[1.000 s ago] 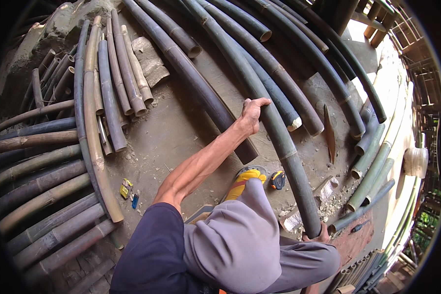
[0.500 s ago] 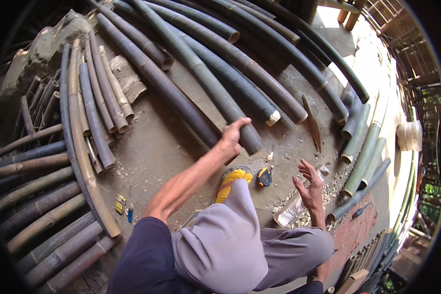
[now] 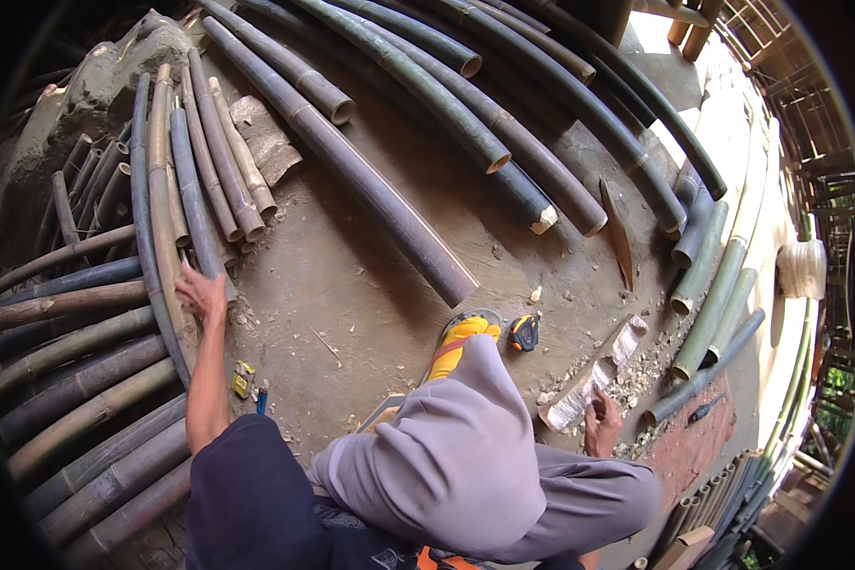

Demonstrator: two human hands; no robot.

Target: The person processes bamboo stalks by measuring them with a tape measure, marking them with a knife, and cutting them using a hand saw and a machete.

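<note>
My left hand [image 3: 202, 293] reaches out to the left, fingers spread at the ends of several narrow bamboo poles [image 3: 188, 204]. Whether it touches them I cannot tell. Low on the right, my right hand [image 3: 602, 421] has loosely bent fingers with a gap between them, beside a pale, trough-shaped split piece [image 3: 594, 375] on the floor. I see nothing held in it. A thick purplish bamboo pole [image 3: 370, 199] ends just beyond my yellow-covered foot [image 3: 464, 334]. Farther off, a greenish pole [image 3: 427, 90] lies among other dark poles.
A tape measure [image 3: 523, 332] lies by my foot. At left are a small yellow packet [image 3: 243, 378], a blue lighter [image 3: 261, 401] and stacked bamboo [image 3: 76, 366]. Green poles [image 3: 709, 285] line the right side. Pale chips [image 3: 627, 391] litter the floor near a dark-handled tool [image 3: 706, 408].
My left hand has let go of a bamboo pole, which now rests farther away to the right, and has swung left to the narrow poles. My right hand has dropped beside the split piece.
</note>
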